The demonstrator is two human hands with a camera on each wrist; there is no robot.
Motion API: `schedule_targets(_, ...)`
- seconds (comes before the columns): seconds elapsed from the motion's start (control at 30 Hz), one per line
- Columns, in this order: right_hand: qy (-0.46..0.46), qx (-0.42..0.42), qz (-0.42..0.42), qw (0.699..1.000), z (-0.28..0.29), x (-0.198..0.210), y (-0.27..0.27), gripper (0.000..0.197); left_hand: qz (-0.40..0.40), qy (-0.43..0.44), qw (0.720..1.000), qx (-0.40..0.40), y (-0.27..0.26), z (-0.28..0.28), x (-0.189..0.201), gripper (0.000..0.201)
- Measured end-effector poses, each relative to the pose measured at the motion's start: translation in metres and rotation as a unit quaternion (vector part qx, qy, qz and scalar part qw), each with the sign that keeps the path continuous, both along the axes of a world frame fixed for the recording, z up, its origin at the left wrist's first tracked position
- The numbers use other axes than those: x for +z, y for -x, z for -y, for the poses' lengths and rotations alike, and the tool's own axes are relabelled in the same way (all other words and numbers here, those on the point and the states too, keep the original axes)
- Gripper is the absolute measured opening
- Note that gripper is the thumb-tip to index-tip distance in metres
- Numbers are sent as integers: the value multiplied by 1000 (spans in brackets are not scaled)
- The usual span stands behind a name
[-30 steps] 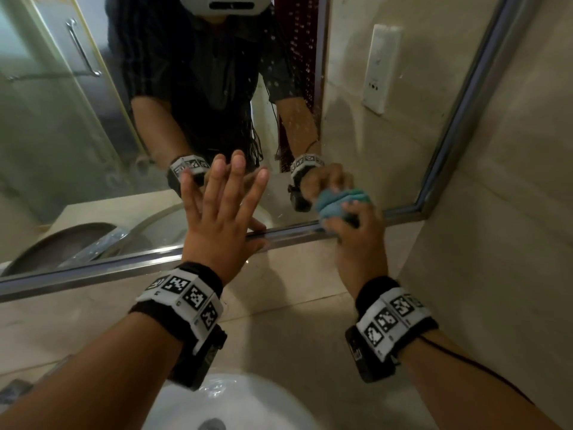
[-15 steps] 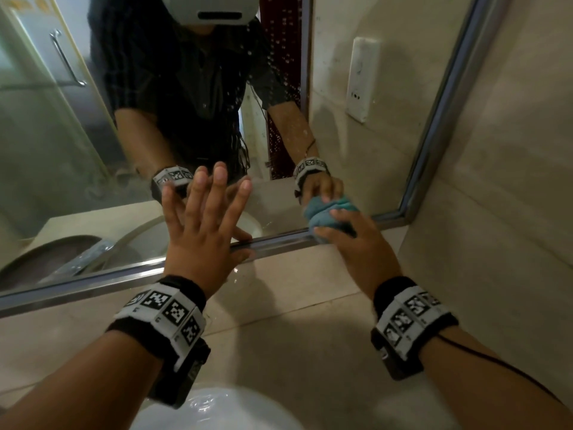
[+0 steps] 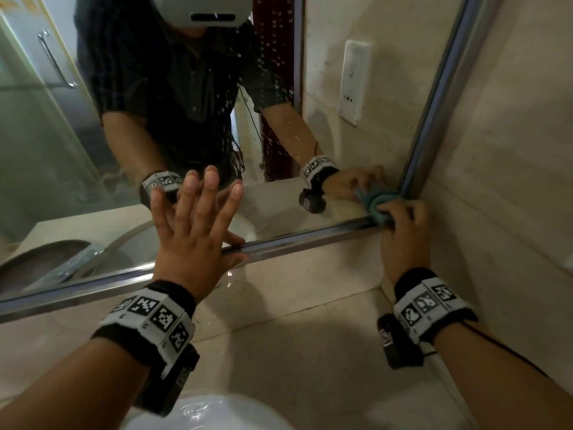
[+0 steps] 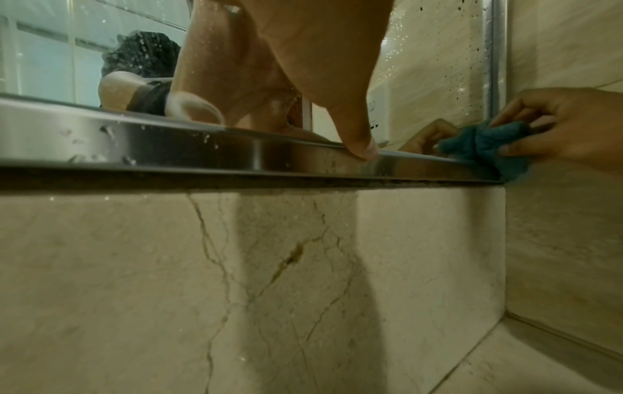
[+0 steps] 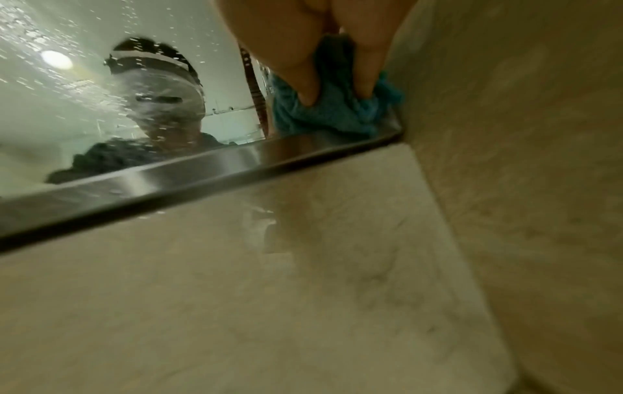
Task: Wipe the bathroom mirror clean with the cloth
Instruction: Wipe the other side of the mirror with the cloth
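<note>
The cloth [image 3: 376,204], a small teal wad, sits jammed into the mirror's lower right corner, at about 3 o'clock in my head view, touching both the bottom rail and the upright of the metal frame [image 3: 297,238]. My right hand [image 3: 403,231] has its fingers curled round it, pressing it against the glass; the right wrist view shows two fingertips [image 5: 365,80] sunk into the fabric right above the rail.

The mirror [image 3: 325,88] carries a scatter of water droplets, thickest around 12 o'clock over the reflected torso and down the reflected forearm. My left hand [image 3: 192,225] lies flat and spread wide against the glass near 9 o'clock of the cloth, holding nothing, its thumb [image 4: 362,144] resting on the bottom rail.

I judge I am at the end of a stroke along the lower edge, with most of the spotted glass above not yet wiped. The next move calls for lifting the cloth out of the corner and sweeping up toward 12 o'clock, keeping firm pressure so the wad does not just skim the drops. Below at 6 o'clock is the white basin [image 3: 201,414].
</note>
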State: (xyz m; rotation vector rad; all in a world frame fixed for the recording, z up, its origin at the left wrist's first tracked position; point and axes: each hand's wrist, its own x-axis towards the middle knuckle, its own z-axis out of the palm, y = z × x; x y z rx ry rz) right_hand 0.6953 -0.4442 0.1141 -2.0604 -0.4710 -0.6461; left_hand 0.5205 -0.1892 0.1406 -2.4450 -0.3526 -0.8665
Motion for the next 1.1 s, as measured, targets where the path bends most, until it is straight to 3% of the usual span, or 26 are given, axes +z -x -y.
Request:
schedule_targets(0.1, 38, 45, 8, 998, -22, -7, 19, 20, -1, -2, 1000, 2, 0, 0, 1, 114)
schedule_targets(0.2, 171, 127, 97, 972, -38, -12, 39, 22, 5, 4, 1000, -2, 1, 3, 2, 115)
schedule_targets(0.27, 139, 104, 118, 978, -33, 2, 37, 20, 7, 7, 1000, -2, 1, 4, 3, 116)
schedule_targets(0.37, 21, -37, 88, 995, -22, 30, 15, 25, 9, 11, 1000, -7, 1, 4, 1, 118)
schedule_targets(0.43, -17, -71, 92, 993, -25, 36, 14, 30, 12, 11, 1000, -8, 0, 3, 0, 117)
schedule_targets(0.5, 27, -38, 108, 993, -44, 27, 33, 27, 13, 10, 1000, -8, 0, 2, 0, 116)
schedule_targets(0.57, 53, 79, 108, 990, -59, 11, 55, 25, 8, 8, 1000, -4, 0, 2, 1, 115)
schedule_targets(0.63, 123, 130, 159, 971, -60, 2, 64, 37, -2, 3, 1000, 2, 2, 2, 2, 113)
schedule_targets(0.73, 89, 97, 159, 979, -56, 25, 50, 35, 3, -9, 1000, -9, 11, 0, 7, 112)
schedule_targets(0.87, 75, 61, 281, 955, -85, 69, 56, 34, 32, 12, 999, -41, 27, -2, 20, 115)
schedule_targets(1.03, 237, 146, 316, 907, -83, 27, 65, 51, 0, 20, 999, 36, 24, -4, 21, 121)
schedule_targets(1.1, 256, 171, 308, 900, -68, 31, 60, 57, -2, 26, 999, 47, 22, -3, 19, 126)
